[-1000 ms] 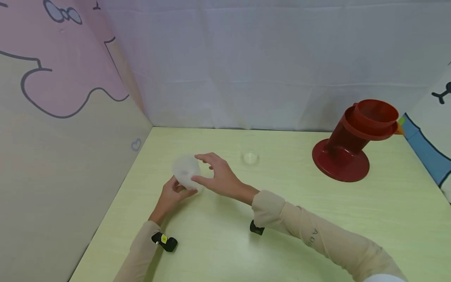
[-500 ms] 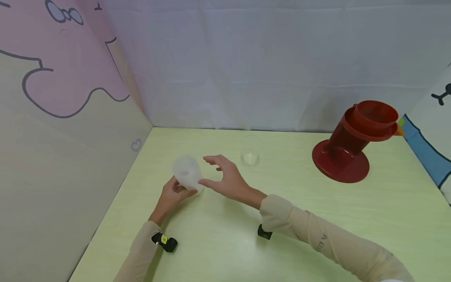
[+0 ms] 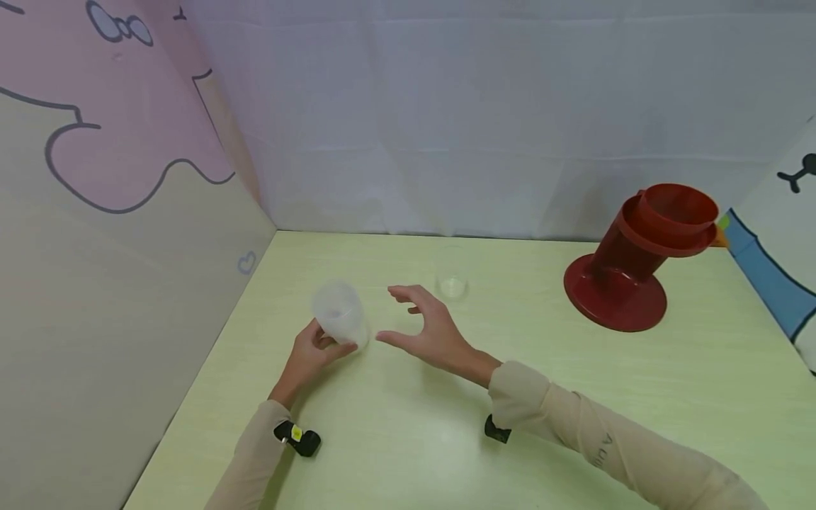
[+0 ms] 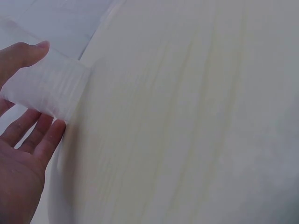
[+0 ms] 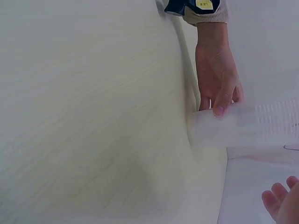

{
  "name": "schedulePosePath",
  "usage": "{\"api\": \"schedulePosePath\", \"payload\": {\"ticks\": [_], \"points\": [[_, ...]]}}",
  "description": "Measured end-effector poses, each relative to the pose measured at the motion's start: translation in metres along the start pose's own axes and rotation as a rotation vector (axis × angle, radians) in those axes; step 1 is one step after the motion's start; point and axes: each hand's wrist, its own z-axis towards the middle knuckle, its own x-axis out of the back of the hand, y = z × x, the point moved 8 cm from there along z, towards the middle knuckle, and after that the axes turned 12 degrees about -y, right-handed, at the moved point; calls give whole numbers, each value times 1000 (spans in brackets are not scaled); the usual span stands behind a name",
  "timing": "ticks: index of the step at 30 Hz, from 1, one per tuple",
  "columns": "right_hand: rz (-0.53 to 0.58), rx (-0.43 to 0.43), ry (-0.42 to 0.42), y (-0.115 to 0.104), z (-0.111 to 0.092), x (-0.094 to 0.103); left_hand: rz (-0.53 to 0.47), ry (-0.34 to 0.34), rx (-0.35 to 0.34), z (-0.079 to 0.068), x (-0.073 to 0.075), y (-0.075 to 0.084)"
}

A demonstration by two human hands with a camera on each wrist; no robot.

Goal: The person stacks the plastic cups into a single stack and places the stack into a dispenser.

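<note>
A stack of translucent white plastic cups (image 3: 336, 304) stands on the table at the left of the head view, its mouth facing up. My left hand (image 3: 309, 359) grips it low down, thumb on one side and fingers on the other. Closely spaced rim lines show along the cup stack (image 5: 275, 122) in the right wrist view. To its right my right hand (image 3: 430, 336) hovers with thumb and fingers spread, holding nothing. Just behind that hand a single clear cup (image 3: 452, 285) stands upright, its walls barely visible.
A dark red plastic stand (image 3: 615, 292) with a wide round base and a slanted tube sits at the back right, a red cup-like piece (image 3: 681, 205) in its top. A white cloth wall (image 3: 408, 120) closes off the back of the pale wooden table (image 3: 395, 439).
My right hand has drawn away from the cup stack to the right, toward the clear cup, fingers still spread. The left hand and the stack keep their place.
</note>
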Motion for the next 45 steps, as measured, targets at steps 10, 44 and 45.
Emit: {"api": "schedulePosePath", "payload": {"ticks": [10,44,45], "points": [[1,-35,67,13,-15,7,-16,-1,30,3,0,-10],[22,-180,307,66,-47,38,-30,-21,25,-5,-3,17],[25,-181,309,67,-47,39,-32,-22,25,-5,-3,16]]}}
